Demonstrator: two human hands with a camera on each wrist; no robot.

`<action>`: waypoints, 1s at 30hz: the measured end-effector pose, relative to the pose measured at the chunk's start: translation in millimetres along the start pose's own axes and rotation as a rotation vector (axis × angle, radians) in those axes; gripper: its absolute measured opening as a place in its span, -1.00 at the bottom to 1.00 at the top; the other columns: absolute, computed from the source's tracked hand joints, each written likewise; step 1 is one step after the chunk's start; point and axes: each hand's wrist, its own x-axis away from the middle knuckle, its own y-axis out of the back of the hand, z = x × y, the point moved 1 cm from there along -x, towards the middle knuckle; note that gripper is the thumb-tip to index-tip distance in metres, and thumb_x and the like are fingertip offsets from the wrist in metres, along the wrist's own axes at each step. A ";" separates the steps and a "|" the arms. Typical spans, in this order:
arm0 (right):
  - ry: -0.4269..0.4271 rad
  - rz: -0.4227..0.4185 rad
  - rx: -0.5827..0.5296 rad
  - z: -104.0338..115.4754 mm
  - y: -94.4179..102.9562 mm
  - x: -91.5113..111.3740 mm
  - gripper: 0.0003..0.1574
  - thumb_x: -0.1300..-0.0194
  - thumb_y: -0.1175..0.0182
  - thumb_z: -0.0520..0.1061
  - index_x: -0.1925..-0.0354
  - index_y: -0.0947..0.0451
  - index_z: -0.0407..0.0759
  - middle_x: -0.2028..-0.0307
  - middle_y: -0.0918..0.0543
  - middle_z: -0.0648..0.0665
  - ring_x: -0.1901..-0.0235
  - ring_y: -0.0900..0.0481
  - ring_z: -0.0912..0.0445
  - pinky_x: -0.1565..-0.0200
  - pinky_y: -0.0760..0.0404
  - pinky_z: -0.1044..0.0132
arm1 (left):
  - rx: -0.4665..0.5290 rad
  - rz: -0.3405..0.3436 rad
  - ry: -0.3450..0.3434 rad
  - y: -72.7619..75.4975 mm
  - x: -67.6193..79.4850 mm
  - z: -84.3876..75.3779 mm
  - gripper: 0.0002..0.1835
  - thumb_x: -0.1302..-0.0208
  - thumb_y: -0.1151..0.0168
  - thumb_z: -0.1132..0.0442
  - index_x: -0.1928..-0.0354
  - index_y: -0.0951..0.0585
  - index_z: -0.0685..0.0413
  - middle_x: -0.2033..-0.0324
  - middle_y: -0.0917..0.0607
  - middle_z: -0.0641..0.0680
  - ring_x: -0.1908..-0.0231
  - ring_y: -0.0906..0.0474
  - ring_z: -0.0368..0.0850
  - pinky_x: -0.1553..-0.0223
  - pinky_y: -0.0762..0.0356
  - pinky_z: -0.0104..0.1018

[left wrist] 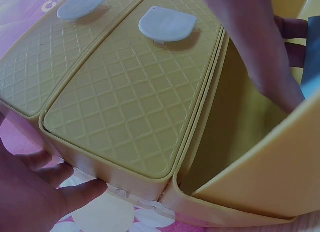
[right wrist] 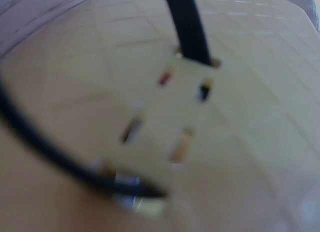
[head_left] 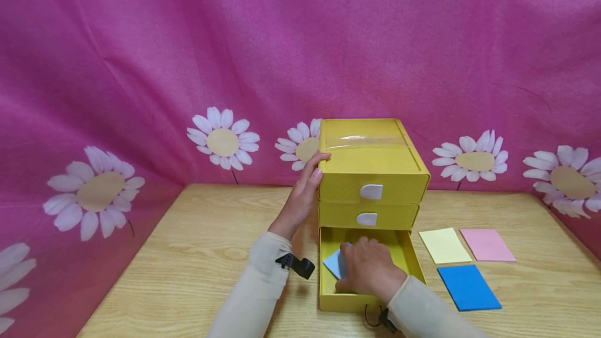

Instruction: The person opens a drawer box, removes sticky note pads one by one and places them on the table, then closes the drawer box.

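A yellow drawer cabinet [head_left: 373,188] has its bottom drawer [head_left: 349,302] pulled out; the two drawers above it are closed. My right hand [head_left: 371,267] is down inside the open drawer. It grips a light blue sticky-note pad [head_left: 332,263], partly hidden under the fingers; the left wrist view catches an edge of this blue pad [left wrist: 312,57] beside the fingertips. My left hand [head_left: 302,192] steadies the cabinet's left side, and in the left wrist view its fingers [left wrist: 82,194] lie extended against that wall. Blurred, the right wrist view has the slotted drawer front [right wrist: 165,112] and a black cord.
On the wooden table [head_left: 206,233] right of the open drawer lie a pale yellow pad [head_left: 445,245], a pink pad [head_left: 488,244] and a darker blue pad [head_left: 469,287]. A pink cloth [head_left: 375,40] with white flowers hangs behind the table and along its sides.
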 end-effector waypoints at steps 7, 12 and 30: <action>-0.017 -0.005 -0.066 -4.9 -2.1 -0.8 -0.36 0.34 -0.42 0.27 0.34 -0.53 -0.11 0.56 -0.37 -0.13 0.53 -0.39 -0.05 0.59 -0.38 0.09 | 0.004 0.008 -0.001 -0.6 -0.1 0.6 -0.53 -0.53 0.32 0.13 -0.41 -0.18 0.01 -0.50 0.02 0.05 -0.41 0.01 -0.10 -0.39 -0.01 -0.07; -0.040 0.000 -0.098 -7.9 -0.4 -1.3 -0.39 0.31 -0.38 0.22 0.30 -0.54 -0.10 0.54 -0.38 -0.13 0.52 -0.38 -0.04 0.58 -0.37 0.11 | -0.009 0.010 -0.005 -0.9 -0.1 -1.4 -0.53 -0.54 0.33 0.13 -0.41 -0.18 0.02 -0.51 0.06 0.07 -0.46 0.13 -0.13 -0.40 0.07 -0.06; -0.070 -0.050 -0.155 -19.7 17.8 7.4 -0.28 0.19 -0.39 0.24 0.13 -0.44 -0.12 0.50 -0.38 -0.10 0.52 -0.36 0.03 0.56 -0.32 0.20 | -0.018 -0.009 0.020 0.7 0.8 -2.1 -0.53 -0.53 0.30 0.12 -0.40 -0.20 0.00 -0.51 0.08 0.08 -0.47 0.19 -0.16 -0.41 0.11 -0.02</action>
